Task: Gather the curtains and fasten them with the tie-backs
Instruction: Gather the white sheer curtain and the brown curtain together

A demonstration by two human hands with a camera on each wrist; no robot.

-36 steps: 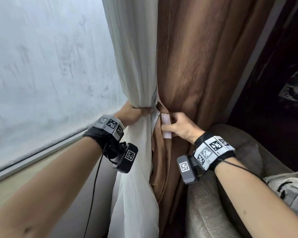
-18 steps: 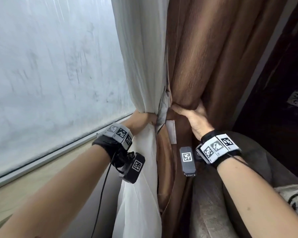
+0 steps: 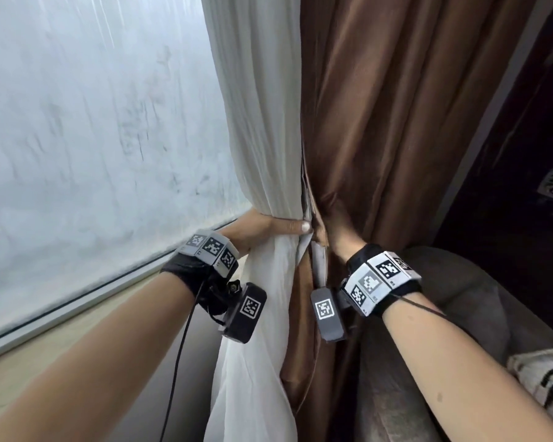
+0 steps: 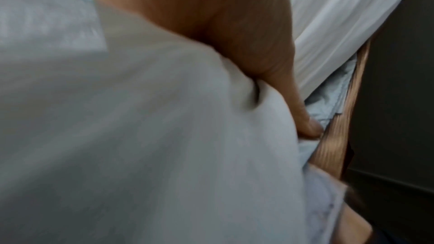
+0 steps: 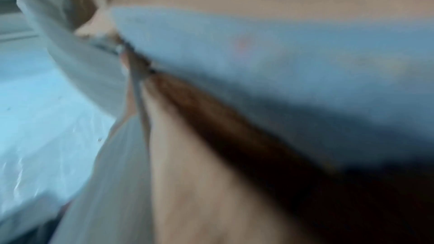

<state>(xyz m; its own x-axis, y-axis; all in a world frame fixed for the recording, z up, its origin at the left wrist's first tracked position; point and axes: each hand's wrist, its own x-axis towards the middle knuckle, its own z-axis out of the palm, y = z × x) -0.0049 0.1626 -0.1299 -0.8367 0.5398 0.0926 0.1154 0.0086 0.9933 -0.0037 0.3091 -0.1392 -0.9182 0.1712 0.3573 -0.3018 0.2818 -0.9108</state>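
A white sheer curtain [image 3: 262,122] hangs beside a brown curtain [image 3: 396,122]. My left hand [image 3: 268,226] grips the gathered white curtain at sill height, thumb across the front. In the left wrist view the thumb [image 4: 307,127] presses the white cloth [image 4: 140,136] next to the brown curtain's edge [image 4: 338,127]. My right hand [image 3: 342,240] is pushed into the brown curtain's folds, and the fabric hides its fingers. A pale tie-back strip [image 3: 318,266] hangs loose between the two wrists. The right wrist view is blurred, showing a pale band [image 5: 258,53] and brown cloth [image 5: 223,127].
A fogged window pane [image 3: 93,138] fills the left, with its sill [image 3: 61,333] below my left arm. A grey upholstered seat [image 3: 460,298] stands under my right arm, with a patterned cushion [image 3: 543,384] on it. The room to the right is dark.
My right hand let go of the tie-back end, rose to the brown curtain and has now slid deeper into its folds. The left hand kept its grip on the white curtain.
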